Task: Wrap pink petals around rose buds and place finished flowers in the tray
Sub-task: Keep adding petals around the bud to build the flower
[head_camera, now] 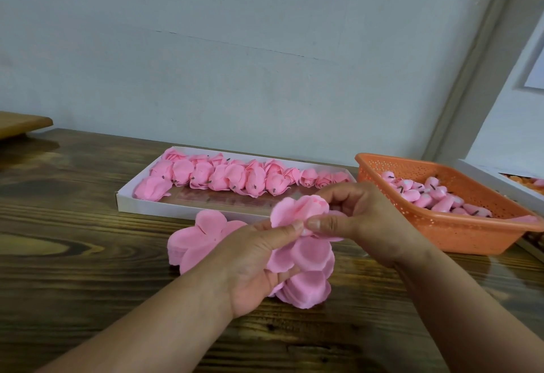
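Above the table [73, 225], just in front of the tray [126, 199]: both hands meeting on one flower [297, 209]. Left hand [253, 257] palm up, thumb pinching pink petals [306, 252] that hang below the bud. Right hand [356, 213] curled over from the right, thumb and fingers pinching the same flower at its base, thumb tips of both hands nearly touching. Beneath the hands, on the table, a stack of loose petals [194, 240] spreading left, another stack [309, 290] just under the left palm. Inside the tray, along its far side, finished flowers [235, 178] in rows, near half bare. Right of the tray, well apart from the stacks, an orange basket [459, 234] holding buds [435, 196]. Far left, a wooden board [20, 123] at the table's edge.
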A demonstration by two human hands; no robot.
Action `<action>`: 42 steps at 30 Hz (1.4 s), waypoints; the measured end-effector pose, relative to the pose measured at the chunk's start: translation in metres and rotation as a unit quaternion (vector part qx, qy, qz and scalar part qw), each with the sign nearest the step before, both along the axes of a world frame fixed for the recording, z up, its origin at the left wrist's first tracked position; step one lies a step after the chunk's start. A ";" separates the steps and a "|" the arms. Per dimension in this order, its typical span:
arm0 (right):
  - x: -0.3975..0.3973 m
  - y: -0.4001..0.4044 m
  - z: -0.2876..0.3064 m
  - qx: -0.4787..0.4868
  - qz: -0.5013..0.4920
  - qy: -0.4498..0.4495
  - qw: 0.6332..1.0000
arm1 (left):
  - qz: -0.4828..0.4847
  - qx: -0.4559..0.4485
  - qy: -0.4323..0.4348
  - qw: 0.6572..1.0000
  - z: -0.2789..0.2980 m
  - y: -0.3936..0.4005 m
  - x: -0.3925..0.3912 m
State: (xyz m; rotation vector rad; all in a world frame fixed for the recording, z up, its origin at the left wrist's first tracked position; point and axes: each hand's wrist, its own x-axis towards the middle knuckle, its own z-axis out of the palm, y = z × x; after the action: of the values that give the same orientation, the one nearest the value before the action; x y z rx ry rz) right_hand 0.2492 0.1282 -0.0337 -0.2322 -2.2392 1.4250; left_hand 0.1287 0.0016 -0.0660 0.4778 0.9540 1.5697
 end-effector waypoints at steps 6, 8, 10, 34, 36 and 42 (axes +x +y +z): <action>0.000 -0.005 -0.001 0.046 -0.030 0.013 0.998 | 0.013 -0.007 -0.004 1.000 -0.002 0.001 0.000; 0.000 -0.008 -0.001 0.078 -0.050 0.010 0.996 | 0.020 -0.008 -0.008 1.000 -0.002 0.001 0.000; 0.001 -0.011 0.000 0.126 -0.065 0.016 0.990 | 0.025 -0.015 0.007 1.000 -0.003 0.001 0.001; -0.007 -0.024 -0.006 0.223 -0.109 -0.036 0.968 | 0.062 -0.015 0.123 0.990 0.001 0.000 -0.001; -0.009 -0.023 -0.003 0.210 -0.121 -0.033 0.970 | 0.055 -0.014 0.133 0.989 0.001 -0.001 0.001; -0.013 -0.019 0.001 0.201 -0.155 -0.058 0.965 | 0.036 0.006 0.166 0.985 0.001 -0.003 0.003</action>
State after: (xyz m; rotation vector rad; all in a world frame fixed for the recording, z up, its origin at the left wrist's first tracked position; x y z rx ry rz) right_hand 0.2360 0.1089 -0.0326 -0.5138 -2.3979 0.7945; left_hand 0.1313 -0.0009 -0.0647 0.7367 1.2269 1.5901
